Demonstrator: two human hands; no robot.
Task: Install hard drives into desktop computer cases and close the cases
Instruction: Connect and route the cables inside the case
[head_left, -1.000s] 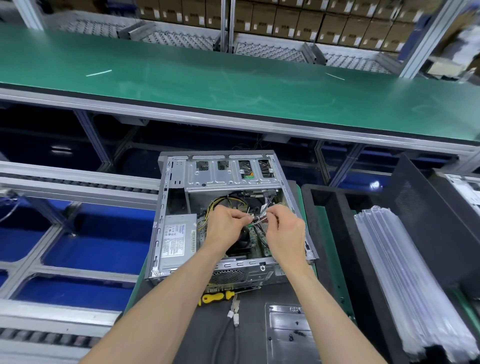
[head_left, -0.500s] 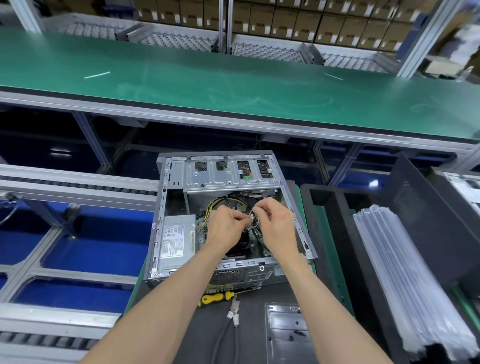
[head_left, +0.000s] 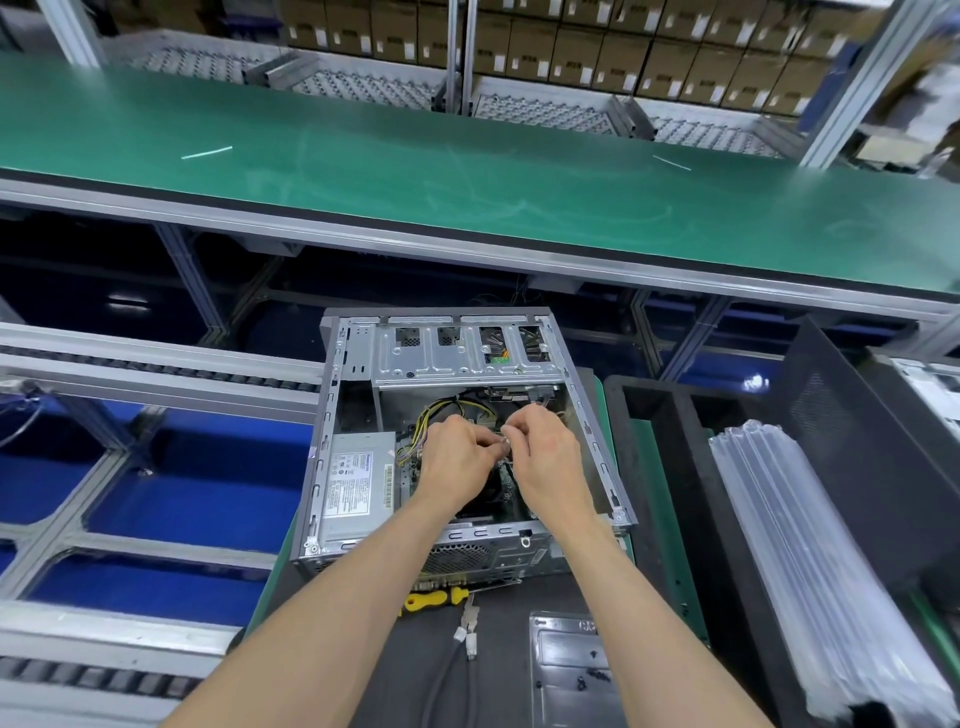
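1. With its side panel off, the computer case (head_left: 457, 436) lies open in the lower middle of the frame, on a dark mat (head_left: 395, 675).
2. Inside the case, the left hand (head_left: 457, 449) and the right hand (head_left: 545, 449) meet over the middle, fingertips almost touching.
3. Both hands have curled fingers that pinch a small cable connector (head_left: 504, 441) between them; it is too small to say what kind.
4. A silver power supply (head_left: 358, 486) with a label sits in the lower left corner of the case, just left of the left hand.
5. Yellow and black wires (head_left: 421, 426) run from it toward the hands.
6. A metal drive cage (head_left: 467, 353) spans the upper end of the case; whether a hard drive sits in it cannot be told.
7. Below the case, a yellow-handled screwdriver (head_left: 431, 600) lies on the mat, with a loose cable (head_left: 467, 639) just right of it.
8. A grey panel (head_left: 566, 670) lies at the bottom edge, right of the cable.
9. At the right side, a stack of clear plastic bags (head_left: 810, 561) rests in a black tray (head_left: 675, 467).
10. A green conveyor belt (head_left: 467, 176) crosses the upper half of the frame, with cardboard boxes (head_left: 571, 47) behind it.
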